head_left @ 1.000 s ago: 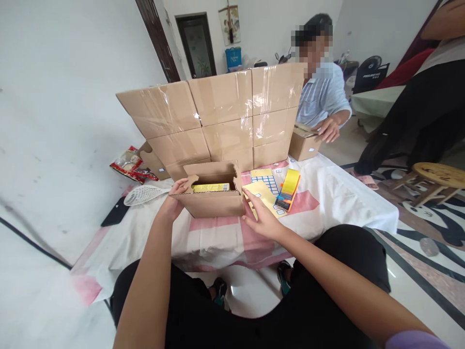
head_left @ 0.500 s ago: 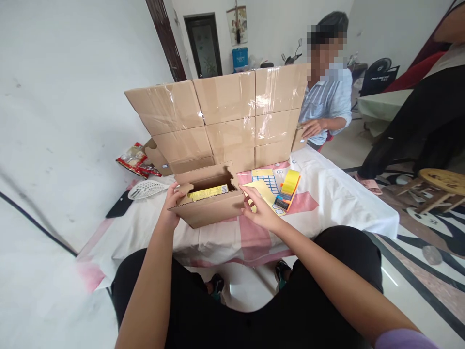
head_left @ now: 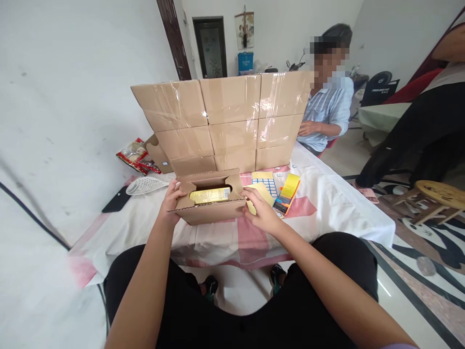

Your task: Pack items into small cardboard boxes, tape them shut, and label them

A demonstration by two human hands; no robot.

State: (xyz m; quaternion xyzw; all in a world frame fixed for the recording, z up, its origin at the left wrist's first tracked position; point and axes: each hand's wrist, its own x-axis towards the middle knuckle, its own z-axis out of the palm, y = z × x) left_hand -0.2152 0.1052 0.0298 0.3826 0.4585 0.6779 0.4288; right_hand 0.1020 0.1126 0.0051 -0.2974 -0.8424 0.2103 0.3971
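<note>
A small cardboard box (head_left: 214, 214) sits on the cloth in front of me, its top open. Its two short end flaps lie inward, and between their curved cut-outs a yellow printed packet (head_left: 209, 195) with a barcode shows inside. My left hand (head_left: 170, 201) grips the box's left end, fingers on the flap. At the opposite end, my right hand (head_left: 260, 212) holds the corner with bent fingers on the right flap; part of the thumb side is hidden. Just right of that hand are yellow sheets with blue-edged labels (head_left: 264, 183) and an orange tape dispenser (head_left: 287, 195) with yellow tape.
A wall of taped cartons (head_left: 232, 121) stands behind the box. To the left lie a white slotted scoop (head_left: 145, 185), a black flat object (head_left: 116, 199) and red snack bags (head_left: 134, 155). A co-worker (head_left: 327, 106) sits beyond the cartons; a wooden stool (head_left: 441, 196) stands at right.
Both short end flaps have folded down inward over the packet, with my hands following them. The co-worker's hand has drawn back behind the cartons. My view has shifted slightly.
</note>
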